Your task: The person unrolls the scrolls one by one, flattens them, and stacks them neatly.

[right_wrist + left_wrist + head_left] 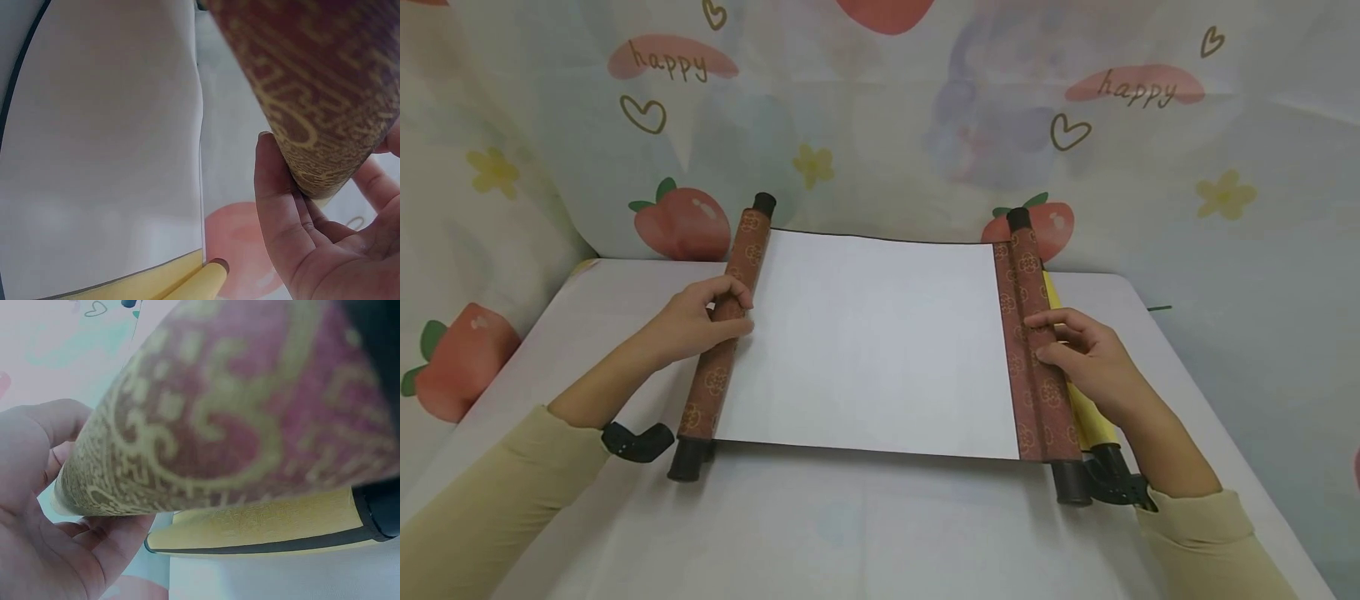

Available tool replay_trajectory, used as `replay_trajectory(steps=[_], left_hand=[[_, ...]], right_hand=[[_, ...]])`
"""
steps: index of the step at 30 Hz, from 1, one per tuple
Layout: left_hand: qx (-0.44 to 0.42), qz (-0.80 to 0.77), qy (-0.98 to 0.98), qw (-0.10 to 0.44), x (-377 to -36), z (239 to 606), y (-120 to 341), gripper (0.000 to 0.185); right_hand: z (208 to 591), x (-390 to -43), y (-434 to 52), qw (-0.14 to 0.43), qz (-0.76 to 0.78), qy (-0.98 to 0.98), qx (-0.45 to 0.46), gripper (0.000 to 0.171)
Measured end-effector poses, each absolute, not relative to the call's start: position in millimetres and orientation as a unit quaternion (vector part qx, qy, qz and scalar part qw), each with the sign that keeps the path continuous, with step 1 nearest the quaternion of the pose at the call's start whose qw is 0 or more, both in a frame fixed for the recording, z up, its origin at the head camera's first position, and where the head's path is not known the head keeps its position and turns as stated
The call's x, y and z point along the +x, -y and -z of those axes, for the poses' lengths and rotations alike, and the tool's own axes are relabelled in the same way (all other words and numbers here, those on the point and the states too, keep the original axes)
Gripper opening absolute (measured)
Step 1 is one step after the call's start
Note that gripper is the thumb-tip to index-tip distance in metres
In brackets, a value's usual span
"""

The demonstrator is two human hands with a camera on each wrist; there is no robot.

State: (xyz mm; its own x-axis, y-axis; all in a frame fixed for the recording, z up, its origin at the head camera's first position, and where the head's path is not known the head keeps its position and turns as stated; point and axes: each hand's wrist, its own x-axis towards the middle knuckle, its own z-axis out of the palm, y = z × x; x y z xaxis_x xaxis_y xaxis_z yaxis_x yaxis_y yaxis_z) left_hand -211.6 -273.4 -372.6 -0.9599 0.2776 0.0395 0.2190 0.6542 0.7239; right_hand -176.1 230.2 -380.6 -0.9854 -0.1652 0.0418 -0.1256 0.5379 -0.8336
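Note:
A hanging scroll lies half unrolled on the white table (850, 533), its blank white sheet (872, 342) spread flat between two red-brown patterned rolls. My left hand (737, 312) grips the left roll (703, 400) near its middle, fingers curled over the top. My right hand (1045, 337) holds the right roll (1045, 417), fingers over it and thumb at its side. In the left wrist view the left roll (237, 406) fills the frame above my palm (44, 537). The right wrist view shows the right roll (312, 81) held by my right hand (300, 231), beside the sheet (106, 144).
A yellow strip of the scroll's backing (1090, 417) shows under the right roll. Black end knobs (685, 460) stick out at the near ends. A cloth backdrop printed with peaches (681, 221) hangs close behind the table's far edge. Bare table lies in front.

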Motion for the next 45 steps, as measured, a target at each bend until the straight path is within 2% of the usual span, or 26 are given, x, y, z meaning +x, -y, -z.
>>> replay_trajectory(steps=[4, 17, 28, 35, 45], left_hand=[[0.139, -0.38, -0.914, 0.039, -210.6, 370.8, 273.2, 0.027], [0.141, -0.385, -0.912, 0.014, -211.1, 371.9, 275.9, 0.017], [0.128, -0.387, -0.913, 0.014, -213.3, 374.7, 276.1, 0.018], [0.134, -0.382, -0.914, 0.029, -211.1, 372.0, 277.8, 0.036], [0.142, -0.378, -0.915, 0.012, -212.1, 373.8, 279.4, 0.027]], right_hand=[[381.2, -175.7, -231.4, 0.021, 0.478, -0.874, -0.086, 0.035], [381.8, -174.3, -236.2, 0.023, 0.479, -0.873, -0.087, 0.034], [380.9, -171.7, -236.7, 0.027, 0.484, -0.87, -0.087, 0.031], [381.4, -172.1, -236.8, 0.026, 0.484, -0.87, -0.091, 0.031], [381.7, -172.8, -241.6, 0.027, 0.476, -0.875, -0.084, 0.033]])
